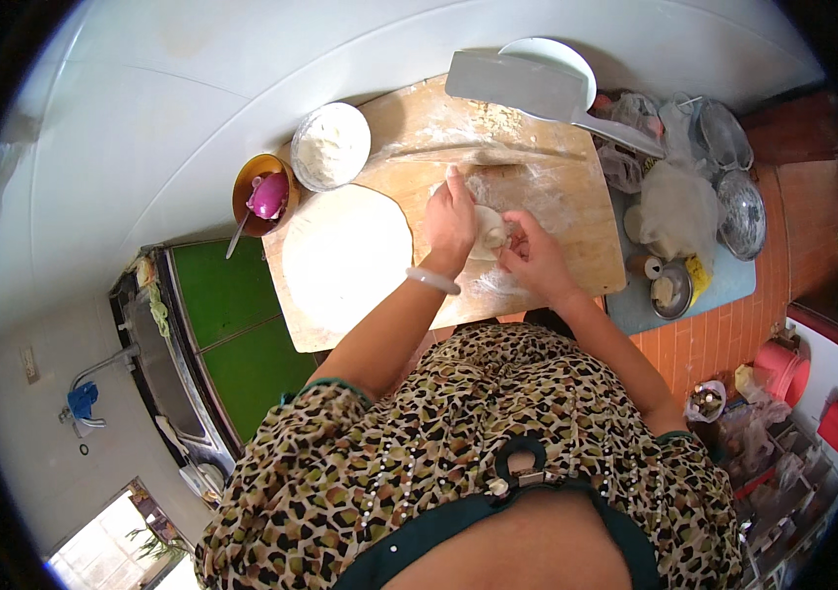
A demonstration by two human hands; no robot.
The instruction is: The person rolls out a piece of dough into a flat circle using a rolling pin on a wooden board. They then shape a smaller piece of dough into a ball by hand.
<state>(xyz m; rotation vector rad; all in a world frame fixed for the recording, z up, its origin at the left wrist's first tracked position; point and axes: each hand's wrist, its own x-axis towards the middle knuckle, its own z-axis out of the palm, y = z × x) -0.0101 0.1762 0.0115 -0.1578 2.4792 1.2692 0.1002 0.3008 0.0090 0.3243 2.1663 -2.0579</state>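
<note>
Both hands are over a floured wooden board. A small piece of dough lies between them. My left hand, with a pale bangle on the wrist, rests along the dough's left side, its thumb raised. My right hand pinches the dough's right edge between thumb and fingers. A wide, thin round sheet of dough lies on the board to the left, brightly lit. A rolling pin lies behind the hands, partly dusted with flour. Loose crumbs are scattered farther back.
A bowl of flour and an orange bowl with a purple onion and spoon stand back left. A large cleaver rests across a white bowl at the back. Plastic bags and a metal bowl crowd the right.
</note>
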